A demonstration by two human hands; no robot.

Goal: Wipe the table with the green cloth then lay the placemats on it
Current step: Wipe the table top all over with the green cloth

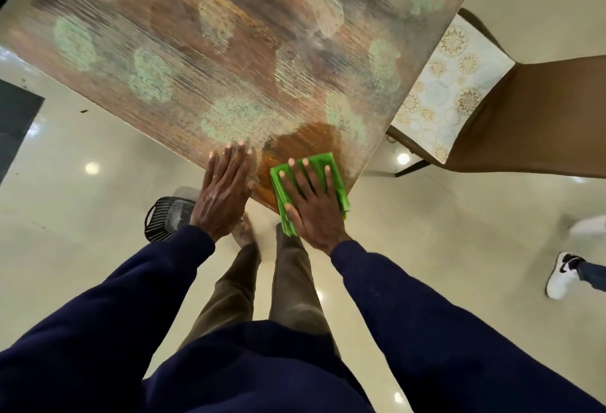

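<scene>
The wooden table (203,51) fills the upper part of the head view, its top hazy with pale green-white smears. A folded green cloth (323,163) lies at the table's near corner. My right hand (311,199) presses flat on the cloth with straight, spread fingers. Just above and left of the cloth a wiped patch shows clean brown wood. My left hand (226,186) rests flat on the table edge to the left of the cloth, fingers straight. Patterned placemats (449,91), white with gold and blue circles, lie on a chair seat to the right.
A brown chair (531,117) stands right of the table and carries the placemats. A dark slatted object (164,219) sits on the glossy cream floor under the near edge. Another person's white shoe (562,275) is at the far right.
</scene>
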